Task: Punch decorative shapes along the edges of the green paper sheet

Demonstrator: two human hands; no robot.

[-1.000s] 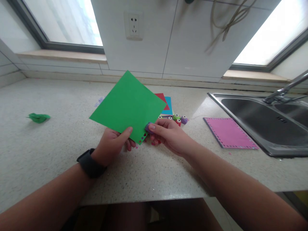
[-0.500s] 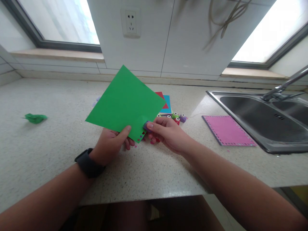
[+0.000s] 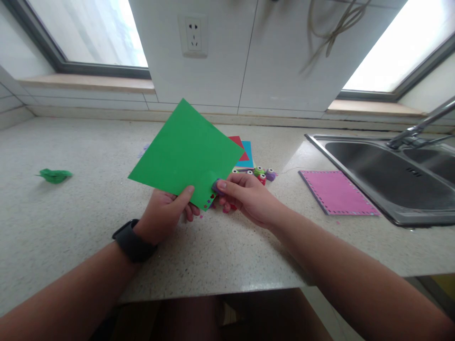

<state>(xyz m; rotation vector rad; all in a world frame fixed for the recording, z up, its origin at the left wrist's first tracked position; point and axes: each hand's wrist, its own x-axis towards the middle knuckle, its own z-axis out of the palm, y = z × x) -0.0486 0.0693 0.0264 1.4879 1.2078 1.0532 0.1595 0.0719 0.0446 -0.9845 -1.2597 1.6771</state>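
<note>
Green square paper [image 3: 185, 151] is held above our pale speckled table [image 3: 213, 255], pinched in our left hand [image 3: 167, 209], while our right hand [image 3: 247, 198] grips a small purple tool [image 3: 216, 186] at the paper's edge, beside 3 tiny shapes [image 3: 208, 201].

Looking down over the counter [image 3: 199, 265]

The camera sits on the person's head, facing forward and angled down across the counter to the wall [image 3: 220, 80] behind. It is close: forearms [image 3: 334, 253] enter from the lower corners, left hand [image 3: 161, 208] and right hand [image 3: 252, 199] near mid-view. Windows [image 3: 95, 28] show toward the upper corners; the right edge cuts the sink [image 3: 373, 163].
</note>
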